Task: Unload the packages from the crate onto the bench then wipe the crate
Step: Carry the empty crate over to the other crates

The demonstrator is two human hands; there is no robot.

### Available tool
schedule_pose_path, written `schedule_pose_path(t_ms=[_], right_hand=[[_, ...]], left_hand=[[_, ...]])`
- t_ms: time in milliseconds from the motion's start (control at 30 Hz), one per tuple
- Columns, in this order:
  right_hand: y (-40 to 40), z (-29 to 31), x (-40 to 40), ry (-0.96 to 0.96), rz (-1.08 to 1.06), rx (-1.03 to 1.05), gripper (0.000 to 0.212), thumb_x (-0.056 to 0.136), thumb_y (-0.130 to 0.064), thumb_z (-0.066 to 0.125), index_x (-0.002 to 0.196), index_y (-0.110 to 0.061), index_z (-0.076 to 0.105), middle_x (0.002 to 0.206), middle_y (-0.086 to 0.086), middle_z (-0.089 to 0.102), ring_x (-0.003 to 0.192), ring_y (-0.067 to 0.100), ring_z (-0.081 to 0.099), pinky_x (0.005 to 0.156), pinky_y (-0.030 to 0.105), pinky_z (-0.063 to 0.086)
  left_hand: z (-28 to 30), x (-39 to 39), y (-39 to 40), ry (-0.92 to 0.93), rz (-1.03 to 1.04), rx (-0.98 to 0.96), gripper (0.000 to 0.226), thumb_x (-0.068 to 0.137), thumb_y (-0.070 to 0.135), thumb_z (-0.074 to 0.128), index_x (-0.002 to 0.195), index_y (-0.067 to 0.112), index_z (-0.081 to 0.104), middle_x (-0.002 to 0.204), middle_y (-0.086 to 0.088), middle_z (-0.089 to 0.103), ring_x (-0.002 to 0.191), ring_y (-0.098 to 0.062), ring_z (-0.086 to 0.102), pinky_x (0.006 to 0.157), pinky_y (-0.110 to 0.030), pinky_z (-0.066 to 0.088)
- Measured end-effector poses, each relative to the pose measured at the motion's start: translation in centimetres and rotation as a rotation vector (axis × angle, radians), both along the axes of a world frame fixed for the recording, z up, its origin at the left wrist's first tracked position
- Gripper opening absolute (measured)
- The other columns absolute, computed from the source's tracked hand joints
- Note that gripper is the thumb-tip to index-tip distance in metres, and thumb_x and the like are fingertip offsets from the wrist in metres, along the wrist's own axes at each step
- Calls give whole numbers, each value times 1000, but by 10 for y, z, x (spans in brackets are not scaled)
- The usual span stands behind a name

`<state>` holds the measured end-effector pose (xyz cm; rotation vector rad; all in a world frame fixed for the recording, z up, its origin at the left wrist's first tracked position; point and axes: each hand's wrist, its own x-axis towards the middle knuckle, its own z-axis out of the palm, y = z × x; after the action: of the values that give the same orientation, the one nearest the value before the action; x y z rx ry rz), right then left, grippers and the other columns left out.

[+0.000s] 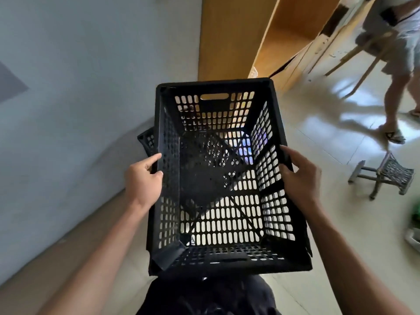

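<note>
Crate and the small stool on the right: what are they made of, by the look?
Crate: looks like moulded black plastic, slightly glossy; slotted walls and floor, cut-out handle. Stool: probably a grey wood or metal frame with a woven seat; too blurred to tell which.

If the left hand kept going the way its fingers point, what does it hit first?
The left hand already grips the black crate at its left rim, fingers pointing right. Straight on it would likely meet that perforated left wall at once.
</note>
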<state>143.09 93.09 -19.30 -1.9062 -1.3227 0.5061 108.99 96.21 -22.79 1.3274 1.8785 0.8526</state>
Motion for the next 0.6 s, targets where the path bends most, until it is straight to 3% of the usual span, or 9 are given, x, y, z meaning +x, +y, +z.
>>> schedule_pose_path(t_ms=[133, 233, 333, 467, 533, 600], right_hand=[[63, -10, 2, -20, 103, -48, 52, 85, 3, 67, 128, -25, 71, 116, -11, 73, 103, -15, 62, 99, 3, 41], [112, -20, 1, -8, 191, -79, 51, 85, 7, 66, 127, -22, 72, 115, -9, 72, 97, -18, 61, 85, -6, 37], [160, -31, 1, 5, 286, -108, 51, 85, 8, 64, 128, -18, 72, 116, -7, 72, 106, -8, 59, 87, -6, 35], [224, -53, 7, -2, 397, -194, 50, 87, -4, 65, 127, -32, 71, 116, -16, 73, 106, -3, 66, 94, 8, 44], [253, -59, 9, 26, 448, -214, 49, 88, -6, 65, 127, -34, 70, 116, -18, 73, 107, -5, 66, 94, 10, 46], [279, -62, 9, 37, 496, -229, 47, 90, -6, 63, 128, -33, 69, 115, -21, 71, 103, -16, 62, 91, 6, 45]], left_hand=[[-5, -1, 20, 4, 100, -23, 51, 86, -11, 66, 131, 13, 70, 46, 3, 45, 37, -9, 33, 47, -10, 29], [-12, 0, 35, 6, 197, -51, 51, 87, -10, 67, 132, 14, 69, 46, -4, 45, 36, -11, 31, 52, -19, 33], [-23, 6, 51, 28, 302, -54, 50, 87, -8, 68, 131, 16, 69, 47, 6, 44, 40, -10, 25, 57, -26, 37], [-33, 18, 70, 56, 403, -80, 51, 89, -6, 67, 132, 20, 68, 64, -12, 66, 48, -21, 36, 49, -36, 48], [-35, 28, 82, 43, 446, -97, 52, 91, -6, 65, 135, 21, 66, 62, 2, 56, 50, -19, 38, 50, -30, 41], [-38, 37, 93, 39, 485, -106, 52, 92, -7, 64, 137, 19, 63, 66, 8, 52, 49, -8, 37, 48, -25, 38]])
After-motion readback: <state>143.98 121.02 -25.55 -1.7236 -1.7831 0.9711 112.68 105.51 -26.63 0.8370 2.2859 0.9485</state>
